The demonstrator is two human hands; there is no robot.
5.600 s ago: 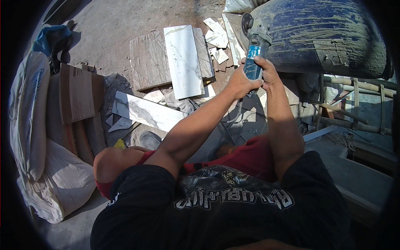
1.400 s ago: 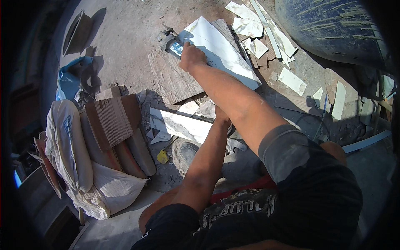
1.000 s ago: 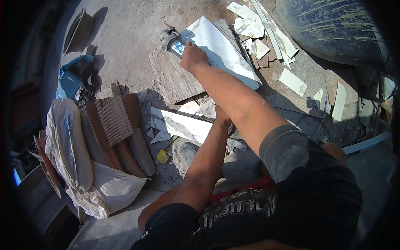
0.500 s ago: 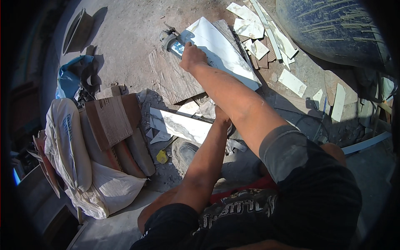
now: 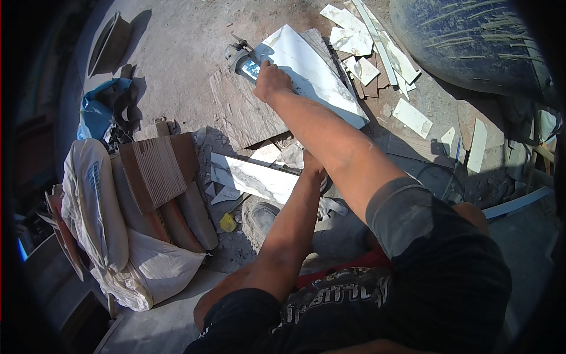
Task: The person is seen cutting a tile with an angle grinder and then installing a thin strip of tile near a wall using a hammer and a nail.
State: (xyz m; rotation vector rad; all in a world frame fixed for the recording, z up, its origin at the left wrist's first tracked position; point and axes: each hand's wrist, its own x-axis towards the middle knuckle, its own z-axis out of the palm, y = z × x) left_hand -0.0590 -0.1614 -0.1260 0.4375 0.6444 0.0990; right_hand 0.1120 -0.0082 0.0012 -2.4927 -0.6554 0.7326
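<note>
One grinder [image 5: 243, 62] lies above a slab [image 5: 243, 109], at ten o'clock from the right hand [image 5: 273, 82], which is wrapped firmly round its body. At five o'clock from that hand, the left hand [image 5: 312, 160] is partly behind the right forearm [image 5: 330, 127]; its grip cannot be told. Tile [image 5: 324, 82] sits at three o'clock from the right hand, offcuts [image 5: 351, 40] at two.

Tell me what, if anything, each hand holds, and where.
Right hand: the angle grinder, by its blue body. Left hand: partly hidden, cannot tell.
</note>
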